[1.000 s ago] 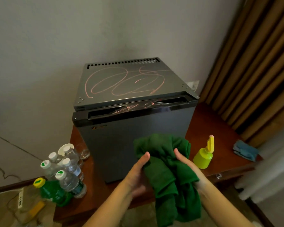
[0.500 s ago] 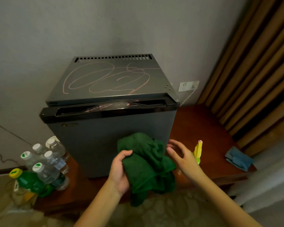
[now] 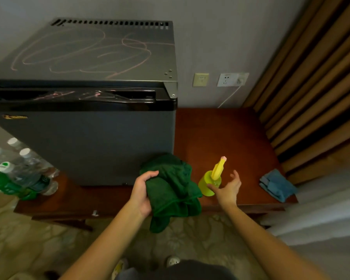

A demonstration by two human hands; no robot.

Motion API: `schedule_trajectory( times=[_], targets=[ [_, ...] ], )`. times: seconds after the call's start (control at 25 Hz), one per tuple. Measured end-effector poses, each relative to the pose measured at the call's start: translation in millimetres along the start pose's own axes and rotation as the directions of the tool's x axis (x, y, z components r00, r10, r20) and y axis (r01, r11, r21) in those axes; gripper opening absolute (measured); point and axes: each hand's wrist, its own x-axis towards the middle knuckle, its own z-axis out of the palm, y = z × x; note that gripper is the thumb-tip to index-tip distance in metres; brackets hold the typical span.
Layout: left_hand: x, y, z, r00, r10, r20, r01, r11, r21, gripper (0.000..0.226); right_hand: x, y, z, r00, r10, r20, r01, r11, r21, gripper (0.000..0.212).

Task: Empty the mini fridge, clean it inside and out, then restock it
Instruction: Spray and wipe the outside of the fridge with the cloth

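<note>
Cloth point(image 3: 174, 188) released, right hand point(image 3: 227, 188) now at spray bottle point(image 3: 205, 181)

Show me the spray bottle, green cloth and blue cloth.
spray bottle point(image 3: 204, 181), head view, yellow-green body.
green cloth point(image 3: 174, 184), head view, bunched middle.
blue cloth point(image 3: 277, 187), head view, folded middle.

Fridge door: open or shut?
Shut. The mini fridge door sits flush, with no gap and no interior showing.

- Cropped by the left edge: mini fridge point(image 3: 85, 138) and water bottles point(image 3: 22, 170).
- Hidden behind its shut door: everything inside.
- Too blurred to read: door badge point(image 3: 15, 117).
- Partly covered by left hand point(image 3: 142, 190): green cloth point(image 3: 174, 186).
- Partly masked by right hand point(image 3: 228, 188) thumb: spray bottle point(image 3: 205, 182); could not tell whether touching.
</note>
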Motion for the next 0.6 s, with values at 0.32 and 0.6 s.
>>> schedule_trajectory(
  times=[0.32, 0.6],
  targets=[
    [-4, -9, 16, 0.996, 0.032, -0.081, -0.033, 0.999, -0.007, 0.023, 44, 9, 10, 0.979, -0.142, 0.147, 0.164, 0.975, -0.148, 0.101],
    [-14, -9, 23, 0.997, 0.061, -0.053, -0.061, 0.998, 0.001, 0.024, 40, -9, -1, 0.877, -0.358, 0.322, 0.389, 0.921, -0.036, 0.069]
  ],
)
